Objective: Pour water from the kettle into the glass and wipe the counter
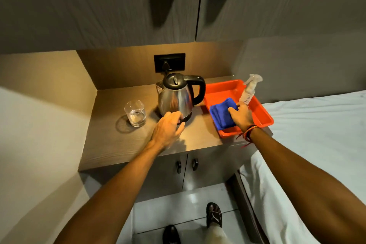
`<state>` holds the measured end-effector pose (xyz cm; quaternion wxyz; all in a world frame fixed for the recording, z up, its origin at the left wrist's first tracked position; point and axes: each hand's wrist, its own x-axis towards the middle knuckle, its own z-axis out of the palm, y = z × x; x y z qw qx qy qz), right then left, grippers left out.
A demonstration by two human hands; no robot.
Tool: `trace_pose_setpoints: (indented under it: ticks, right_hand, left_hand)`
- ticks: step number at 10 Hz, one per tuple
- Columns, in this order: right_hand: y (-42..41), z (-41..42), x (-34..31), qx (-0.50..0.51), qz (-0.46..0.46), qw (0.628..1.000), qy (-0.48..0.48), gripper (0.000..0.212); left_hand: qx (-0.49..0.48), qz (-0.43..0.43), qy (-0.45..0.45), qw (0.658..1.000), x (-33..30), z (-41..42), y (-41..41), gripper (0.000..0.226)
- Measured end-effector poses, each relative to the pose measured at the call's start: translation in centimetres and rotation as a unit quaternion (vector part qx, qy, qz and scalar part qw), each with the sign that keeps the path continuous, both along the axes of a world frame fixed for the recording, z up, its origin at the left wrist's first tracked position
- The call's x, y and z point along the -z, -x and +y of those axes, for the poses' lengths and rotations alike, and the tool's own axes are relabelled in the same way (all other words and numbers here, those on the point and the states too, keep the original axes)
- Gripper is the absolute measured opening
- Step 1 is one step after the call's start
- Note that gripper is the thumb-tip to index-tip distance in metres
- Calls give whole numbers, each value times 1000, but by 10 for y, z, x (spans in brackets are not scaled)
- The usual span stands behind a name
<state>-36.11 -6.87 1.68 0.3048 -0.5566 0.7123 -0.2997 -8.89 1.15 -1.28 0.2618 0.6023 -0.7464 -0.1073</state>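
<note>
Here, head view: kettle upright on counter, mid-counter. Glass left of kettle, holds water. Left hand at kettle base, fingers loosely curled, holding nothing. Red tray right of kettle; right hand inside, grip closing on blue cloth. Spray bottle leaning in tray.

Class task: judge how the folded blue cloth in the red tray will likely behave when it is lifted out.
The blue cloth looks soft and folded in layers, so it will probably flop and unfold when lifted by one edge. It seems light for its size. The right hand rests on it in the red tray; its plush surface should grip easily, not slip.
</note>
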Motion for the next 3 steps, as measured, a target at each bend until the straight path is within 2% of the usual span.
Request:
trace_pose_setpoints:
  ticks: [1, 2, 3]
  right_hand:
    - [13, -6, 16, -5, 13, 998, -69, 36]
    - [7, -2, 22, -51, 105, 986, -117, 47]
    - [-1, 2, 16, -31, 233, 967, -93, 40]
  left_hand:
    - [18, -26, -21, 999, 6, 2, 6, 20]
    - [23, -38, -31, 999, 8, 14, 8, 22]
    - [0, -36, -4, 999, -1, 19, 9, 26]
